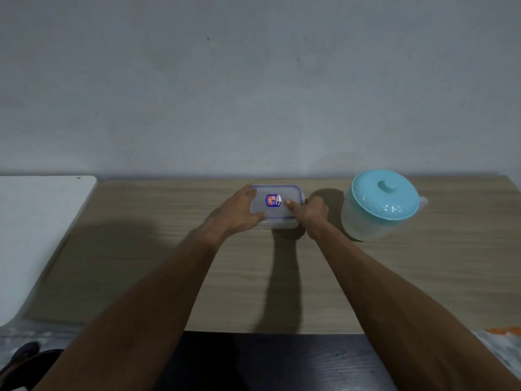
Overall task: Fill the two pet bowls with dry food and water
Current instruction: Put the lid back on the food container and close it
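Observation:
A clear rectangular plastic container (277, 213) with a blue-edged lid and a small red and blue sticker sits near the back of the wooden table (197, 272). My left hand (239, 211) grips its left end, fingers over the far corner and thumb on the lid. My right hand (310, 211) holds the right end, thumb pressed on the lid and fingers curled around the side. The container's contents cannot be made out. To the right stands a translucent pitcher (377, 207) with a turquoise lid and a spout. No pet bowls are in view.
A white surface (36, 235) adjoins the table on the left. The grey wall (253, 94) rises right behind the table. A dark panel (267, 362) lies below the table's front edge, with dark footwear (19, 359) on the floor at the lower left.

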